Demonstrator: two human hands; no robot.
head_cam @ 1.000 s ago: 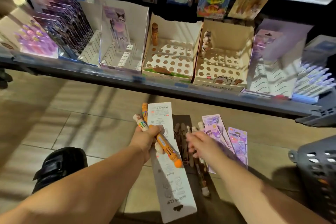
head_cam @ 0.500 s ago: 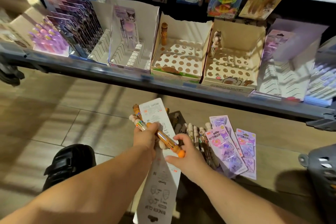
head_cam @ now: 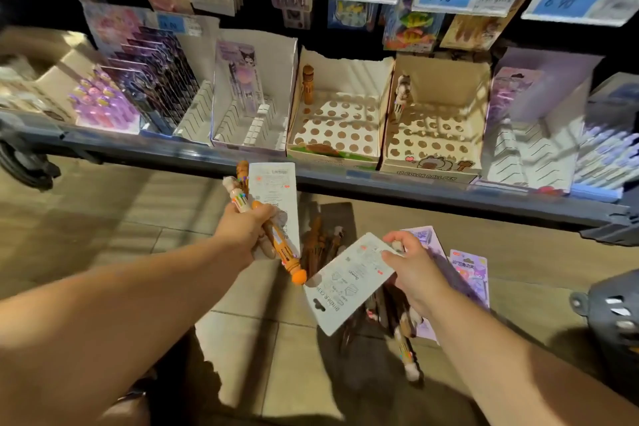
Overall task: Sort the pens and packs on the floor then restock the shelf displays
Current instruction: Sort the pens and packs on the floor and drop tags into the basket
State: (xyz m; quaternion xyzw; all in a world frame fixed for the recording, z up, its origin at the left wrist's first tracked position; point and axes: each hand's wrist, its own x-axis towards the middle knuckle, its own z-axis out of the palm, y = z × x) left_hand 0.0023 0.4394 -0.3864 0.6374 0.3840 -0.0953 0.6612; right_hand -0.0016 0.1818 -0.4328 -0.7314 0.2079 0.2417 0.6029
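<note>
My right hand (head_cam: 413, 270) has just drawn a white binder-clip pack (head_cam: 349, 282) out of my left hand's (head_cam: 242, 232) bundle, so packs are parting from pens. It pinches the pack's right end over the floor pile (head_cam: 321, 245). My left hand stays curled round several pens (head_cam: 276, 245) and a second white pack (head_cam: 273, 190).

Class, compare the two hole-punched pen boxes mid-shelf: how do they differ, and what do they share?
The left box has white inner walls; the right box has tan ones. The left box holds a brown pen; the right box holds a cream animal-topped pen. The right box's front reads 10 COLOR BALL PEN; the left box's shows a green strip. Both hold one standing pen at the back-left, other holes empty.
</note>
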